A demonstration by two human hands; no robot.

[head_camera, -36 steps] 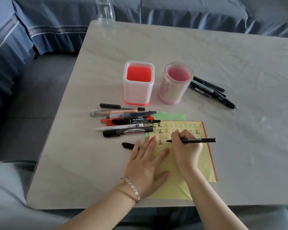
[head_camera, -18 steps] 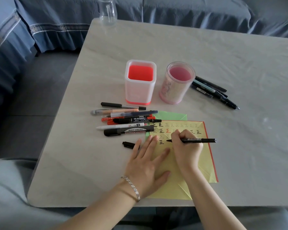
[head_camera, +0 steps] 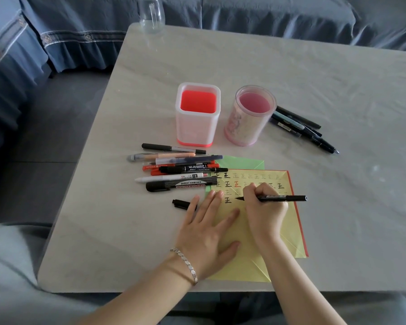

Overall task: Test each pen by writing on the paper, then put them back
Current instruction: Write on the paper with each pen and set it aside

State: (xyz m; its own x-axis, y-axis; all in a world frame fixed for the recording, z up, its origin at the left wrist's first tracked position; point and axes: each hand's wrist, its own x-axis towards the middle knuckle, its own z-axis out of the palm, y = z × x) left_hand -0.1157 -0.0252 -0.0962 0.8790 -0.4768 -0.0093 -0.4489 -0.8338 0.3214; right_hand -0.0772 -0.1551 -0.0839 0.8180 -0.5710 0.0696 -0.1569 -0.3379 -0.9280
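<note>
Nearest, the left hand [head_camera: 206, 233] lies flat, fingers straight and spread, pressing the yellow paper [head_camera: 284, 233] near its left edge. That's good: held so, the sheet shouldn't slide under a stroke. Just right of those fingertips, the right hand [head_camera: 265, 207] has its fingers curled round a black pen [head_camera: 283, 198]. The tip is down on the paper in the fourth row, beside the last mark there. Best done with light pressure and short strokes in the blank space right of the tip, not over older marks. Just left of the left fingertips lies a loose black cap [head_camera: 182, 204], likely this pen's, so recap before putting away. Just beyond the fingers is a pile of pens [head_camera: 181, 171]. Further off stand a square holder [head_camera: 197, 113] and a round holder [head_camera: 251, 116], no pens showing in either. There are more pens [head_camera: 300, 129] right of the round one.
</note>
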